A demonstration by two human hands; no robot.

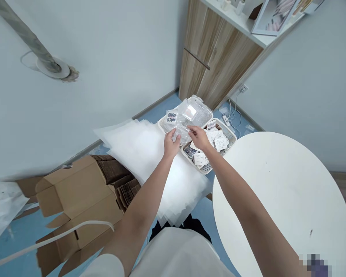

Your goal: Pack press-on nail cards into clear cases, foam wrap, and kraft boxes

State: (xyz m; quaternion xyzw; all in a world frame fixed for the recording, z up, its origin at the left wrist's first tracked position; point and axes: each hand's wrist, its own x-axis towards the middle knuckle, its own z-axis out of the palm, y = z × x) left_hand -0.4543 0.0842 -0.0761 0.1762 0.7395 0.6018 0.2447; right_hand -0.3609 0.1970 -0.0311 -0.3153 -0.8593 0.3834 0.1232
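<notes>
Both my hands are at a clear plastic case [182, 132] over the near edge of a white basket [160, 122]. My left hand [171, 145] holds its left side between thumb and fingers. My right hand [200, 138] pinches its right edge with the fingertips. More clear plastic packaging lies in that basket, with a small pack of dark, patterned pieces [171, 117] on top. Beside it, under my right wrist, a second white basket [233, 139] is filled with white printed cards [220, 143] and small packs. Glare blurs the case's outline.
A stack of translucent white sheets [138, 144] lies below the baskets. Flattened cardboard boxes [80, 188] are at the left. A round white table [276, 184] stands at the right. Behind are a wooden cabinet [216, 50] and a power strip [226, 120] with cables.
</notes>
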